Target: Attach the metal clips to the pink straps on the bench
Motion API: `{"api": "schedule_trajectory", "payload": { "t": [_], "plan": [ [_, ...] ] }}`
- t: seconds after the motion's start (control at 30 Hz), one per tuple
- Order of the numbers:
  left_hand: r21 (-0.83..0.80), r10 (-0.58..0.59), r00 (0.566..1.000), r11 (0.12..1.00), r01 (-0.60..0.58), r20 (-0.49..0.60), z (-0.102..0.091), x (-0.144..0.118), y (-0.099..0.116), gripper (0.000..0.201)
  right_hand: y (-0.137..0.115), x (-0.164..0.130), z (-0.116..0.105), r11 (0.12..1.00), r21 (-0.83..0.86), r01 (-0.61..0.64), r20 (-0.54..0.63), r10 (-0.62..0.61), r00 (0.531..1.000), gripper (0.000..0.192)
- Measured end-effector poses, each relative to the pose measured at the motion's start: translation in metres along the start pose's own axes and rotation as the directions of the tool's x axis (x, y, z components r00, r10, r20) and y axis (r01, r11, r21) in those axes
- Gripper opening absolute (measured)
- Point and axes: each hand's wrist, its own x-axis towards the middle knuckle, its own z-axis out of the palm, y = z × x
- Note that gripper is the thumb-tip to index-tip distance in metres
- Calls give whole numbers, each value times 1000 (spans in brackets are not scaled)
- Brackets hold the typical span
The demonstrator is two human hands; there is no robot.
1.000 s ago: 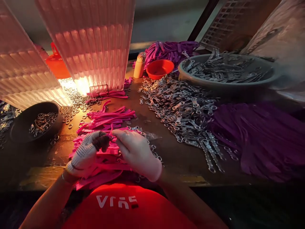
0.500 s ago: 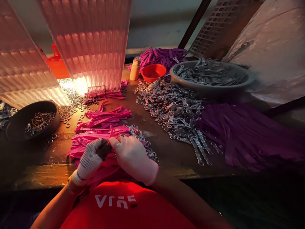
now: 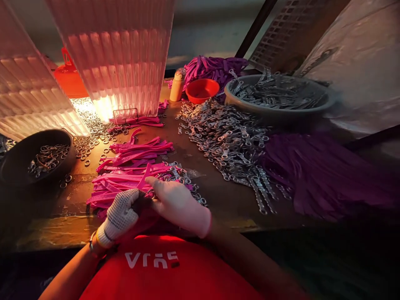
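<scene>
Across our counter [image 3: 218, 196], a grey basin [image 3: 278, 109] holds metal clips and a black bowl [image 3: 18, 156] holds rings. Our left grip [image 3: 120, 212] and right grip [image 3: 175, 202] pinch a pink strap [image 3: 142, 180]; loose clips [image 3: 228, 141] crowd beside.

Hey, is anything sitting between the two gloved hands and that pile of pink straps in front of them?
Nothing visible does. The left hand and right hand already rest on the near edge of the pink straps, pinching one strap between them.

Before you: two gloved hands, one orange bowl [image 3: 202, 90], one dark bowl [image 3: 33, 156], one grey basin [image 3: 278, 109], one small bottle [image 3: 177, 85].
</scene>
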Motion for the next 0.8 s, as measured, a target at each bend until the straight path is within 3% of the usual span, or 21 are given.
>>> {"api": "schedule_trajectory", "payload": {
  "t": [0.1, 0.2, 0.3, 0.5, 0.67, 0.8],
  "plan": [
    [102, 32, 999, 994, -28, -38, 5, -3, -1, 28, 0, 6, -4, 998, -41, -57, 118, 62, 991, 26],
    [195, 84, 994, 978, -70, -67, 9, -5, -5, 25, 2, 9, 4, 995, -93, -22, 154, 36, 987, 20],
    [269, 135, 987, 957, -108, -86, 11, -7, -8, 19, 6, 6, 16, 992, -118, 52, 146, -34, 989, 21],
    [314, 241, 971, 921, -230, 4, 10, 0, 4, 19, 12, -1, 32, 970, -167, 178, 104, -163, 981, 20],
    [399, 323, 946, 870, -290, -17, 1, 8, 11, 19, 17, 0, 29, 945, -224, 237, 73, -227, 971, 17],
    [520, 428, 903, 765, -380, 31, -18, 12, 8, 15, 24, -7, 22, 943, -242, 230, -9, -239, 971, 24]
  ]
}}
